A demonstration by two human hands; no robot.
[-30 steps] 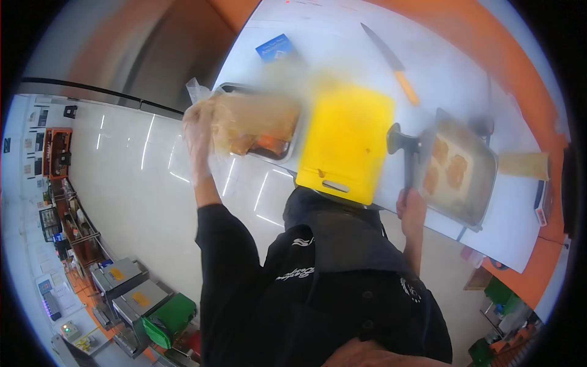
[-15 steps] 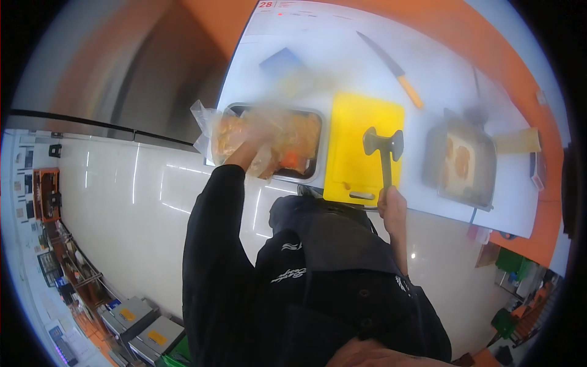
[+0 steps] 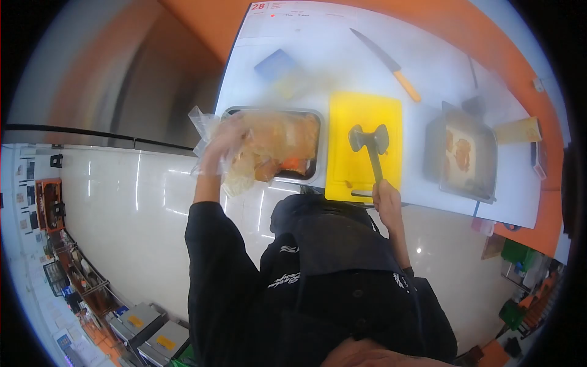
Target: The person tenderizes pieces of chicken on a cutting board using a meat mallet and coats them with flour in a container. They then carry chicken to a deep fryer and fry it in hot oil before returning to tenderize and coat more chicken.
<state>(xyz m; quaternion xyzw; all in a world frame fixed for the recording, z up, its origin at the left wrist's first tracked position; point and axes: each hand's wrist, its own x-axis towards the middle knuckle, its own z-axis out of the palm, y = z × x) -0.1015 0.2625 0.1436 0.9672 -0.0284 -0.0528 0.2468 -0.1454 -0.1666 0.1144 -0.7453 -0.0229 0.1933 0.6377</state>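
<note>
The white table [image 3: 312, 43] reads "28" [image 3: 258, 7]; my right hand [image 3: 387, 200] grips a meat mallet [image 3: 372, 147]; whether my left hand [image 3: 225, 139] grips the plastic bag [image 3: 204, 124], I can't tell.

A knife [image 3: 385, 60] with an orange-yellow handle is lying on the white tabletop [image 3: 324, 46], its blade pointing toward the upper left of the view. A blue item [image 3: 276, 65] (too blurred to make out) is resting farther left, and a red number 28 [image 3: 258, 7] is showing near the top corner. Toward the right edge, a beige object [image 3: 518, 130] is lying beside a slim item [image 3: 538, 160] with a red mark. Pale floor tiles [image 3: 119, 226] are reflecting streaks of light. At lower left, two gray units [image 3: 148, 313] are bearing orange labels, and crowded shelving [image 3: 85, 281] is standing behind them.
</note>
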